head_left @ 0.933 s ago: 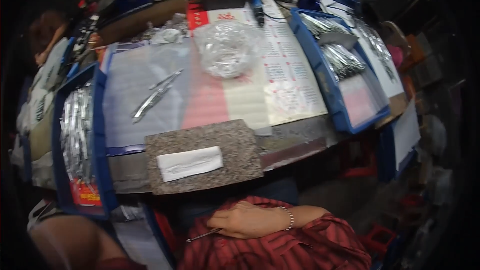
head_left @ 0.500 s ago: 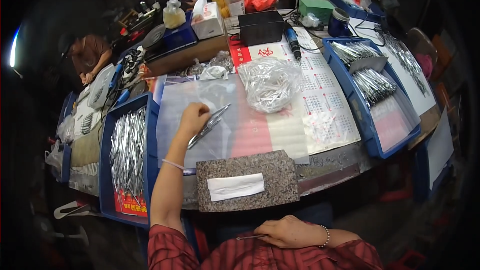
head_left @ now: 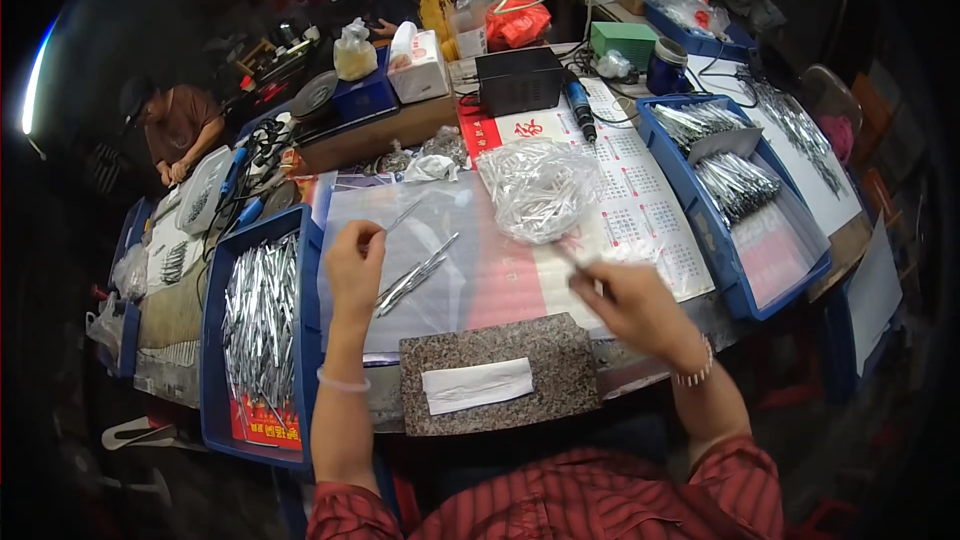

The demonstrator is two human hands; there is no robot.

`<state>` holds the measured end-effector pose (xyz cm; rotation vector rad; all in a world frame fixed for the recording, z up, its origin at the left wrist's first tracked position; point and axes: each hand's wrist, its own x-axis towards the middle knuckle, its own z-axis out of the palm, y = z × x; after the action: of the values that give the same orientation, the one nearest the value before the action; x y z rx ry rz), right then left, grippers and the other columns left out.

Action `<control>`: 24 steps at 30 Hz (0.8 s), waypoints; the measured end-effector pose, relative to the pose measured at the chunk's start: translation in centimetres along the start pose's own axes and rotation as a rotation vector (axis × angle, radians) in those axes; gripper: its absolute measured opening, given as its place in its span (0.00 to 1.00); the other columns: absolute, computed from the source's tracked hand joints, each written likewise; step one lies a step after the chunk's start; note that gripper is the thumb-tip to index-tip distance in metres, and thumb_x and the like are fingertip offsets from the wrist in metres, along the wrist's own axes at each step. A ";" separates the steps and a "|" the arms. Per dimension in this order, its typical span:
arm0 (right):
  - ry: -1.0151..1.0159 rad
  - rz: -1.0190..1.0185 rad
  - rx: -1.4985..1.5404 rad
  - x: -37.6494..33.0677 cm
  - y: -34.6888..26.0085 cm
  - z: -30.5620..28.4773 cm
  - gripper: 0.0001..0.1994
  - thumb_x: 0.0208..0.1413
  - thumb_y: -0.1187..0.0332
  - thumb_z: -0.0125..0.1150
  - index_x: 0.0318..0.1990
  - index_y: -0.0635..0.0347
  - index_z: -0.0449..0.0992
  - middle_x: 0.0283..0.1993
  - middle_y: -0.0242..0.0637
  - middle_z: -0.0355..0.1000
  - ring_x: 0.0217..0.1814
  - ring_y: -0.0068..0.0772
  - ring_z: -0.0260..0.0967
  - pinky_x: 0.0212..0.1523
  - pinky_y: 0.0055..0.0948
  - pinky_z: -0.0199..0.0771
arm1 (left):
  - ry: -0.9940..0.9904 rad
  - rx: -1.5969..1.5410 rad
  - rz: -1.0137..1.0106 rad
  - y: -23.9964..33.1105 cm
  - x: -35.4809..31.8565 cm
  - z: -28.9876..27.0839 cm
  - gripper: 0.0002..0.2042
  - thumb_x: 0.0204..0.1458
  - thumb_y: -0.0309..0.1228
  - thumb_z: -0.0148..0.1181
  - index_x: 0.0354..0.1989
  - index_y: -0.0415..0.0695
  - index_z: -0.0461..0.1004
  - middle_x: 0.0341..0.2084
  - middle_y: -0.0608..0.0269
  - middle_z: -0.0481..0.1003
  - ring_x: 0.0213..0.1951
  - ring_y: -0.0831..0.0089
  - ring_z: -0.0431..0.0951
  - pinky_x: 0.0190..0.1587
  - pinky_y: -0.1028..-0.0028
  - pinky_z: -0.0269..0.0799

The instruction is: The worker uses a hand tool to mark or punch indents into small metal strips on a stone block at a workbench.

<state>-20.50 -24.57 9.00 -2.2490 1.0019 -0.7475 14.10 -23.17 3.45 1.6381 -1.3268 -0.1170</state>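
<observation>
My left hand (head_left: 355,262) is raised over the clear plastic sheet (head_left: 440,270) and pinches a thin metal piece (head_left: 402,216) that points up and to the right. A few more thin metal pieces (head_left: 415,273) lie on the sheet just right of that hand. My right hand (head_left: 630,302) hovers at the sheet's right side, its fingers closed on a small thin tool (head_left: 570,258) whose shape is blurred. Beyond the right hand lies a crumpled clear bag (head_left: 537,187) of small clear sleeves. A speckled stone slab (head_left: 545,355) with a white paper strip (head_left: 476,385) sits at the front edge.
A blue tray (head_left: 305,290) full of metal pieces stands at the left, another blue tray (head_left: 700,230) with packed pieces at the right. A black box (head_left: 517,80), tissue box (head_left: 420,65), bags and cables crowd the back. Another person (head_left: 180,130) works at the far left.
My left hand has lifted a metal piece off the sheet. My right hand has come up from my lap to the table's right side. The view has tilted upward.
</observation>
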 end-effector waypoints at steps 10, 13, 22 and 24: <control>-0.052 -0.155 -0.684 11.9 9.0 5.8 0.06 0.48 0.78 0.50 0.30 0.64 0.75 0.35 0.52 0.72 0.35 0.54 0.74 0.35 0.45 0.76 | 0.010 -0.773 -0.337 12.1 -16.7 -9.7 0.06 0.48 0.15 0.60 0.32 0.39 0.73 0.28 0.69 0.71 0.29 0.83 0.69 0.33 0.83 0.65; -0.058 -0.138 -0.749 11.8 9.7 5.6 0.05 0.49 0.77 0.50 0.30 0.65 0.74 0.36 0.52 0.72 0.34 0.53 0.74 0.35 0.45 0.76 | -0.166 -0.863 -0.435 10.6 -20.0 -10.0 0.05 0.53 0.18 0.59 0.37 0.39 0.75 0.32 0.70 0.72 0.33 0.85 0.69 0.37 0.84 0.64; -0.091 -0.222 -0.623 12.7 10.7 5.8 0.04 0.49 0.76 0.51 0.26 0.66 0.71 0.35 0.50 0.69 0.34 0.56 0.71 0.36 0.48 0.72 | -0.200 -1.040 -0.588 10.1 -23.3 -8.5 0.06 0.58 0.26 0.57 0.41 0.38 0.75 0.34 0.69 0.74 0.33 0.84 0.73 0.38 0.84 0.69; -0.095 -0.222 -0.624 12.9 10.7 5.6 0.03 0.48 0.76 0.52 0.26 0.66 0.71 0.35 0.50 0.69 0.34 0.56 0.71 0.36 0.48 0.71 | -0.217 -1.067 -0.582 10.2 -23.4 -8.3 0.07 0.58 0.28 0.57 0.41 0.38 0.75 0.34 0.69 0.74 0.33 0.84 0.73 0.38 0.84 0.69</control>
<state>-14.49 -39.24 1.17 -2.9368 1.0529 -0.4428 2.74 1.18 3.95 1.0107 -0.6483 -1.1631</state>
